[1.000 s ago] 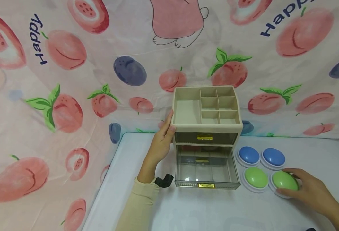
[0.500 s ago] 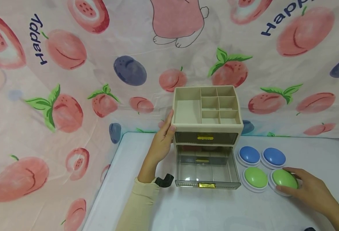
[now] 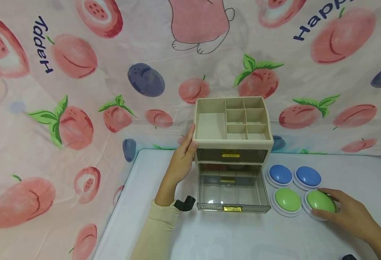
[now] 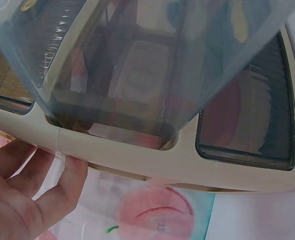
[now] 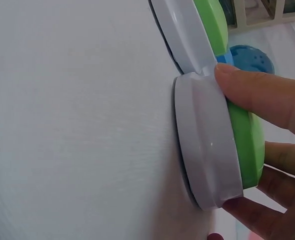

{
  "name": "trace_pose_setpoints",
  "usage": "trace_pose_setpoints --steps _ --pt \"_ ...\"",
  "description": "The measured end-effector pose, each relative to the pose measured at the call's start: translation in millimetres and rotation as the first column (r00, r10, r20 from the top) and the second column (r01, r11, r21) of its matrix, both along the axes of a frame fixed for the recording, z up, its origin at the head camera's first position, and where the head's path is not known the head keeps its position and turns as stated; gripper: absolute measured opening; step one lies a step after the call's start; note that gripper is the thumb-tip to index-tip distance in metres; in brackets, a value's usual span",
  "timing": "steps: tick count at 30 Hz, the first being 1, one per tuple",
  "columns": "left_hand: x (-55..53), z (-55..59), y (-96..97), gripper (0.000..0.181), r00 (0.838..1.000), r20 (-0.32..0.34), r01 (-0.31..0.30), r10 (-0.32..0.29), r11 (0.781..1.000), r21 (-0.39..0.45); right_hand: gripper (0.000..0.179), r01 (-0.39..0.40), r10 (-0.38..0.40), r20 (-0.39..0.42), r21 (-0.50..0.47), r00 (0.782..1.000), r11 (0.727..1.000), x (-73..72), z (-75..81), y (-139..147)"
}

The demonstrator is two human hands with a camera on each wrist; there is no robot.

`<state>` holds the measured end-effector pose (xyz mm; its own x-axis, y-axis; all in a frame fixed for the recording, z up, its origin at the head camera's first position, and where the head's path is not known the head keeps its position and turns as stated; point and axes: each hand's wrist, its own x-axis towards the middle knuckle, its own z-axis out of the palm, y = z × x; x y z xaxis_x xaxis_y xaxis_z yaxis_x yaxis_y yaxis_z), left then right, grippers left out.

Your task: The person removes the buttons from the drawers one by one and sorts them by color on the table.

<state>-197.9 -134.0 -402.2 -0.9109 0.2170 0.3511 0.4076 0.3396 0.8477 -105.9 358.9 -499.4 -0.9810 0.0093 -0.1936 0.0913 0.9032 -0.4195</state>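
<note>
A cream desktop organizer (image 3: pixel 236 144) with a divided top and smoky drawers stands on the table. Its lower drawer (image 3: pixel 249 208) is pulled out; the one above is closed. My left hand (image 3: pixel 181 160) rests against the organizer's left side, and the left wrist view shows fingertips (image 4: pixel 76 170) touching its cream frame. My right hand (image 3: pixel 353 213) holds a round green push button (image 3: pixel 321 201) with a white base by its rim, thumb on one side and fingers on the other. In the right wrist view, the button's base (image 5: pixel 207 140) sits on the white surface.
Another green push button (image 3: pixel 288 199) sits directly left of the held one. Two blue push buttons (image 3: pixel 280 174) stand behind them, close to the organizer's right side. A fruit-printed cloth (image 3: pixel 164 32) hangs behind and left of the white table (image 3: pixel 242 238).
</note>
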Motion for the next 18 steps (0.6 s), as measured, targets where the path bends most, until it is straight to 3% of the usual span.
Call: trace_pose_setpoints --steps 7,18 --pt "0.8 0.5 -0.2 0.056 1.0 -0.005 -0.001 0.001 1.0 -0.007 0.105 -0.025 0.025 -0.008 -0.001 1.0 1.0 0.2 -0.2 2" --pt "0.7 0.2 -0.9 0.055 1.0 -0.002 -0.001 0.001 1.0 -0.004 0.094 -0.01 0.008 -0.164 -0.012 0.986 1.0 6.1 15.5 -9"
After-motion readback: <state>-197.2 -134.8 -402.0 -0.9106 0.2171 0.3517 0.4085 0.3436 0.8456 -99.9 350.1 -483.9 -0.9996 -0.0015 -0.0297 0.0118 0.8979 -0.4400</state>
